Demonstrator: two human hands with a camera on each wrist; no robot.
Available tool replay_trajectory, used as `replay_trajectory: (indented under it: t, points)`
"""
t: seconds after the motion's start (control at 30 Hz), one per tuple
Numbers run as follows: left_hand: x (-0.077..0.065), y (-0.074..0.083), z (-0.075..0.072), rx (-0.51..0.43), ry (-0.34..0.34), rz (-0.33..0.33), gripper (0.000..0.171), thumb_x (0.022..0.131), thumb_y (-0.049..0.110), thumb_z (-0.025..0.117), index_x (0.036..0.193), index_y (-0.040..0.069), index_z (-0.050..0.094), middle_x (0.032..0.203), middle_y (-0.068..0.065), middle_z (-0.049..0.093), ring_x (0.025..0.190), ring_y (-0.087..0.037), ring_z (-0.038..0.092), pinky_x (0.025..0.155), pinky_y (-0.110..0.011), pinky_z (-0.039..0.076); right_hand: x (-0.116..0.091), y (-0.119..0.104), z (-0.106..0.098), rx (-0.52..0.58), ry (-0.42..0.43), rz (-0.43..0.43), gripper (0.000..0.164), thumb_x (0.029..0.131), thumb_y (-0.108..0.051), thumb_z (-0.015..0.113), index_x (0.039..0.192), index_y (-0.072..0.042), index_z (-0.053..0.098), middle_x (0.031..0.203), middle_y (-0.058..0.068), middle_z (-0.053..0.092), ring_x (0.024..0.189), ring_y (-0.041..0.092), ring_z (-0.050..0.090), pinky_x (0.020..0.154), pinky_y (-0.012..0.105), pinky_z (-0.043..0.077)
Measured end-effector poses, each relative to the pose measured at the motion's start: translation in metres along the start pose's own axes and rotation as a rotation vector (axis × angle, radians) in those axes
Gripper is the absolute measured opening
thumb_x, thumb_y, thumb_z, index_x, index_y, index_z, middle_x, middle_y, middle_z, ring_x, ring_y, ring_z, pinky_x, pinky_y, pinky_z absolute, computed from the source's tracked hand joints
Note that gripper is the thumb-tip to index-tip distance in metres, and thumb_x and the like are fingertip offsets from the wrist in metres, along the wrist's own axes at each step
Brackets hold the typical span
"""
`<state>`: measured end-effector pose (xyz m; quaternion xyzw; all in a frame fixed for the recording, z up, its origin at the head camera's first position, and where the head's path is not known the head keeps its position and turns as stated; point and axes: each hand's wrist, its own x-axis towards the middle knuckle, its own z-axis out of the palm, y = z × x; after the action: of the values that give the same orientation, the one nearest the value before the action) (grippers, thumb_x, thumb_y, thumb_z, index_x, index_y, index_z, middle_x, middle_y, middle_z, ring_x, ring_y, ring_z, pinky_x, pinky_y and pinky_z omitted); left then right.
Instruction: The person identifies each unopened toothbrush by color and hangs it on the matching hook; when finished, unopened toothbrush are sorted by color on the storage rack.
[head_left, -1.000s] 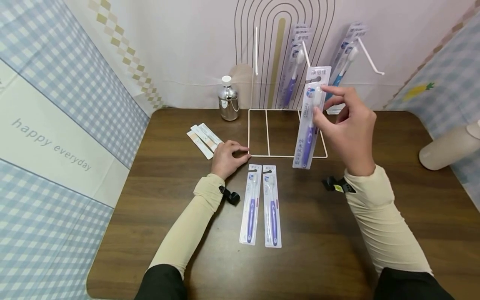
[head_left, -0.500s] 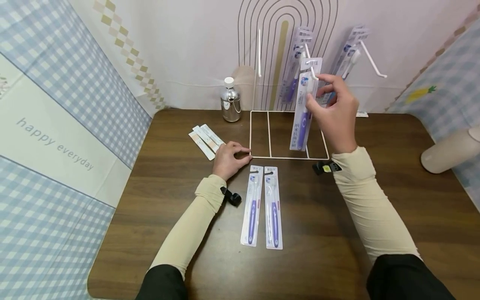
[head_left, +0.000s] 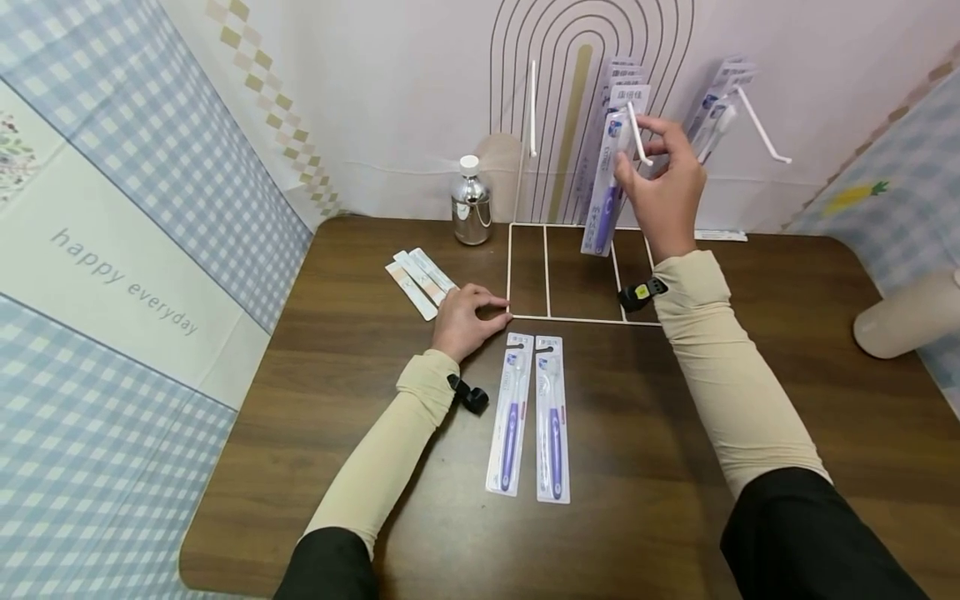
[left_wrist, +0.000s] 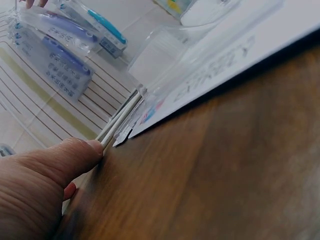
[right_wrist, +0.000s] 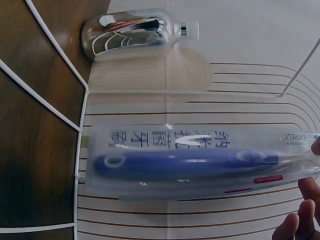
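Note:
My right hand (head_left: 670,193) pinches a packaged purple toothbrush (head_left: 604,200) between thumb and fingers. The package's holed top is on the middle hook (head_left: 637,137) of a white wire rack (head_left: 547,271), just in front of other toothbrush packs. In the right wrist view, its purple handle (right_wrist: 185,164) lies across the picture, fingertips at the right edge. My left hand (head_left: 463,322) pinches the rack's front left corner; in the left wrist view the thumb (left_wrist: 75,155) presses the wire. Two more packaged purple toothbrushes (head_left: 511,425) (head_left: 554,429) lie side by side before the rack.
More packs (head_left: 723,108) hang on the right hook; the left hook (head_left: 533,108) is bare. A silver bottle (head_left: 471,208) stands left of the rack. Several small white packets (head_left: 420,279) lie by the left hand. A beige bottle (head_left: 903,317) lies at the right.
My right hand has carried the toothbrush pack up and back; its hole has gone over the middle hook and it has slid towards the wall. The left hand stays on the rack corner.

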<state>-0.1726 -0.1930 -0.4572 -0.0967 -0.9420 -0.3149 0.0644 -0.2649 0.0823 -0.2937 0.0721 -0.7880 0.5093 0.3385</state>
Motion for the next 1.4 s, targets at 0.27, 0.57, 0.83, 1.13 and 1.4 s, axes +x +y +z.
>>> replay_trajectory:
  t: [0.27,0.57,0.83,1.13,1.4]
  points:
    - [0.001,0.002,0.001,0.004,-0.009,0.006,0.03,0.092,0.041,0.083,0.118,0.026,0.083,0.123,-0.001,0.069,0.112,-0.026,0.059,0.101,-0.042,0.045,-0.011,-0.014,-0.013,0.051,0.009,0.018,0.038,0.09,-0.006,0.077,0.127,-0.013,0.078,0.095,-0.011,0.058,0.081,-0.001,0.049,0.066,0.017,0.039]
    - [0.001,-0.001,-0.001,-0.007,-0.001,0.008,0.031,0.091,0.04,0.084,0.118,0.025,0.084,0.122,-0.002,0.07,0.111,-0.026,0.059,0.1,-0.042,0.045,-0.062,-0.021,-0.03,0.131,-0.082,0.081,0.024,0.093,-0.005,0.076,0.115,0.004,0.076,0.082,-0.014,0.062,0.058,0.0,0.042,0.057,0.019,0.034]
    - [0.0,-0.001,0.001,-0.021,0.006,0.021,0.03,0.091,0.039,0.084,0.117,0.024,0.084,0.12,-0.002,0.07,0.109,-0.026,0.059,0.098,-0.042,0.045,-0.137,0.023,-0.034,0.047,-0.361,0.132,0.019,0.097,-0.016,0.078,0.113,-0.007,0.079,0.087,0.0,0.067,0.069,0.013,0.052,0.058,0.021,0.039]
    - [0.002,-0.001,0.003,-0.015,0.007,0.028,0.029,0.091,0.038,0.084,0.117,0.025,0.084,0.119,-0.002,0.07,0.108,-0.026,0.059,0.096,-0.042,0.045,-0.211,0.034,-0.045,-0.116,-0.682,0.195,0.024,0.098,-0.021,0.077,0.12,-0.011,0.074,0.09,0.004,0.071,0.082,0.021,0.063,0.075,0.036,0.049]
    - [0.003,-0.001,0.002,-0.013,0.012,0.031,0.029,0.091,0.038,0.084,0.116,0.025,0.084,0.119,-0.002,0.07,0.108,-0.026,0.059,0.097,-0.042,0.045,-0.223,0.031,-0.045,-0.192,-0.818,0.213,0.04,0.094,-0.029,0.082,0.129,-0.013,0.071,0.092,0.004,0.064,0.081,0.021,0.057,0.077,0.04,0.046]
